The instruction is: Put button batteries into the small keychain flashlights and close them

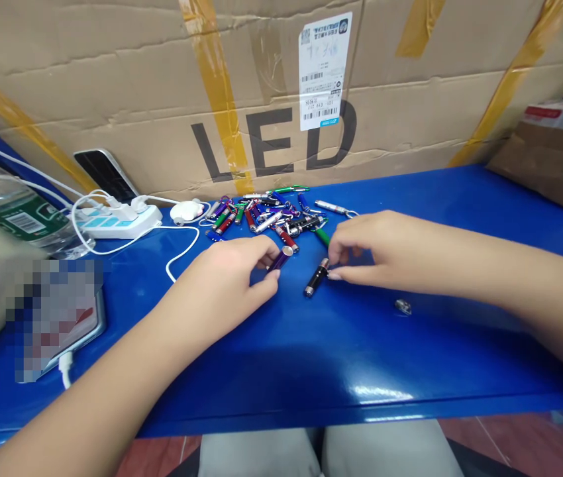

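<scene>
My left hand (pixel 234 271) pinches a purple keychain flashlight (pixel 279 260) between thumb and fingers, its round silvery end facing up. To its right, a black keychain flashlight (pixel 316 277) with silver ends slants at the fingertips of my right hand (pixel 361 252). The right thumb and index finger close on its upper side; the other fingers are curled. Just behind both hands lies a loose pile of keychain flashlights (pixel 266 217) in red, green, blue, black and silver, many with clips. A white one (pixel 331 207) lies at the pile's right edge.
A small clear and silvery piece (pixel 403 306) lies below my right wrist. At left are a power strip (pixel 122 222) with white cables, a phone (pixel 63 324) on a cable and a plastic bottle (pixel 23 212). A cardboard box (pixel 152 79) stands behind; a paper bag (pixel 552 149) sits right.
</scene>
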Available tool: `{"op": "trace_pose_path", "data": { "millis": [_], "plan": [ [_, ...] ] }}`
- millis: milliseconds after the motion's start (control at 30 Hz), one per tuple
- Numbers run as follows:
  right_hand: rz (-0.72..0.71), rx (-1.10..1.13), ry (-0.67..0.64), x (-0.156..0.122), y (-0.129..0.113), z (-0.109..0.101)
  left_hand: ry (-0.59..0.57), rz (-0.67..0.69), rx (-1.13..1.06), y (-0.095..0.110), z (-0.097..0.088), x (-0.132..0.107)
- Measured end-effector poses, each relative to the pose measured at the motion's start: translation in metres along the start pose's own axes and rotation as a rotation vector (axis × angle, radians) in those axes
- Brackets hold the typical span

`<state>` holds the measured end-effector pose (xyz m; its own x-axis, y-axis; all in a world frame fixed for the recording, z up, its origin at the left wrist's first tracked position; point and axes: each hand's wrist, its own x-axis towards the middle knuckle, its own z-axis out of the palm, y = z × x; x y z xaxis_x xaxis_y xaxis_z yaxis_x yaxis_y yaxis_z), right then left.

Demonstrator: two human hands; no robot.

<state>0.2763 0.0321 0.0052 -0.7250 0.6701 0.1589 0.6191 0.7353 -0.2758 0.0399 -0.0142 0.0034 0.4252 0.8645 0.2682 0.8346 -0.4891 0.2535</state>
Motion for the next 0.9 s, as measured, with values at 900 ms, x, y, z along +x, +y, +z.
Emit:
{"op": "trace_pose_path", "data": {
  "millis": [900],
  "plan": [
    [0.094,0.678,0.27,0.005,-0.014,0.015,-0.04,0.15,-0.125,0.004,0.001,0.001]
  ]
}}
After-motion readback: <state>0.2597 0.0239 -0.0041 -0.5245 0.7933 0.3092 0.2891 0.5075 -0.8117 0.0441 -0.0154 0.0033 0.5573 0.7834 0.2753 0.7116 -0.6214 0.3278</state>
